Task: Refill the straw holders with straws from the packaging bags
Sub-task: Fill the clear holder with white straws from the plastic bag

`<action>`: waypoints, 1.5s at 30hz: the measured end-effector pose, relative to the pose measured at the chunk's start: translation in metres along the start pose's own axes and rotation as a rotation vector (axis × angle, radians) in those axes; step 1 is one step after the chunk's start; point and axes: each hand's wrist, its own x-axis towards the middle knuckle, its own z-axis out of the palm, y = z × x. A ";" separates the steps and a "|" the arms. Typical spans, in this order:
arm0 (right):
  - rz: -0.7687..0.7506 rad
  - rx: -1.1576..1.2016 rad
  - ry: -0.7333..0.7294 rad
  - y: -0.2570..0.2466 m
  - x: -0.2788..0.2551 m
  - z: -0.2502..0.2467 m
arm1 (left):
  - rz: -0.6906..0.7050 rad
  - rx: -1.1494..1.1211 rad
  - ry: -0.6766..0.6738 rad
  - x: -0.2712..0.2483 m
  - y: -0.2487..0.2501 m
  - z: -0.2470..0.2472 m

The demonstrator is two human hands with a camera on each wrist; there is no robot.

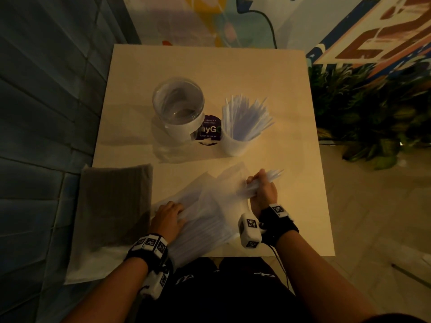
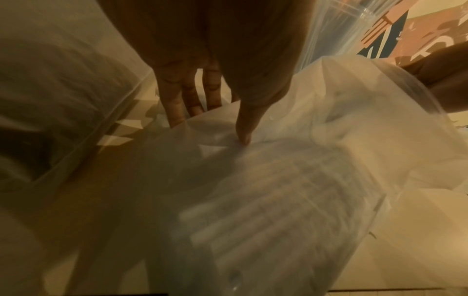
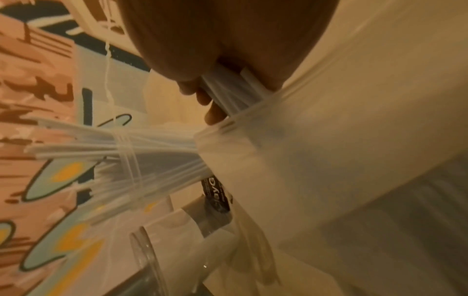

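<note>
A clear packaging bag (image 1: 205,215) of white straws lies at the table's near edge. My left hand (image 1: 169,216) presses flat on the bag's left part, with its thumb (image 2: 244,128) pushing down on the plastic (image 2: 291,160). My right hand (image 1: 262,187) grips a bundle of straws (image 1: 271,176) at the bag's mouth, their tips pointing up and right; in the right wrist view the straws (image 3: 228,94) run through the curled fingers into the bag (image 3: 316,140). Farther back stand a white holder (image 1: 233,143) full of straws (image 1: 247,117) and a clear jar holder (image 1: 178,106).
A grey bag of dark straws (image 1: 116,201) lies on the left, overhanging the table's (image 1: 268,73) edge. A purple label (image 1: 208,131) sits between the two holders. A slatted wall is on the left, and plants (image 1: 373,113) are on the right.
</note>
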 end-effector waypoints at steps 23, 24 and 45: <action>-0.211 0.094 0.203 -0.052 0.008 0.012 | 0.002 -0.021 -0.008 0.002 -0.004 0.000; -0.207 0.096 0.199 -0.051 0.009 0.013 | 0.004 -0.022 -0.005 0.002 -0.004 0.001; -0.333 0.175 0.258 -0.094 0.010 -0.010 | 0.021 -0.049 -0.010 0.001 -0.002 -0.003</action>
